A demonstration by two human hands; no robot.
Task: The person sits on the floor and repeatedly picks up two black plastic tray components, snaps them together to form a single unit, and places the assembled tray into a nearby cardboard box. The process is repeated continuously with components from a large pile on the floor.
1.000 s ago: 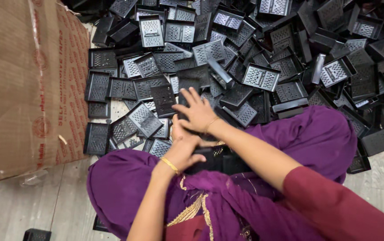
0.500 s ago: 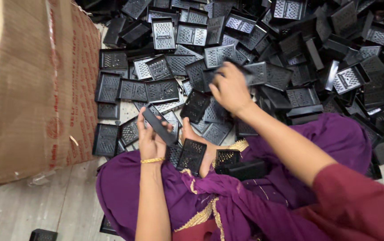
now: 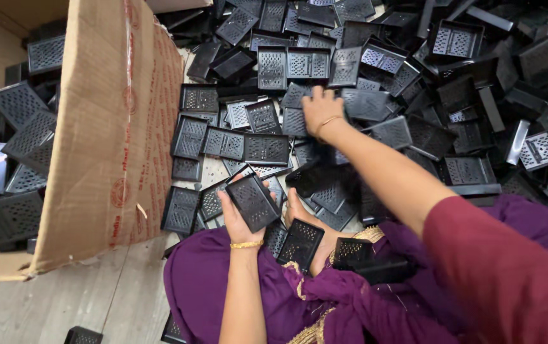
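box (image 3: 105,127) left, trays in it | tray pile (image 3: 414,76) right/ahead | lap trays (image 3: 301,242) near

Item: one cardboard box (image 3: 89,127), brown corrugated, open-topped, standing at the left on the pale floor beside the heap. Its outer wall bears red printed markings (a round stamp among them) and a strip of clear tape.

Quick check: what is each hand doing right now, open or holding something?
Left hand: closed on a black perforated tray.
Right hand: open, fingers down on the pile of black trays.
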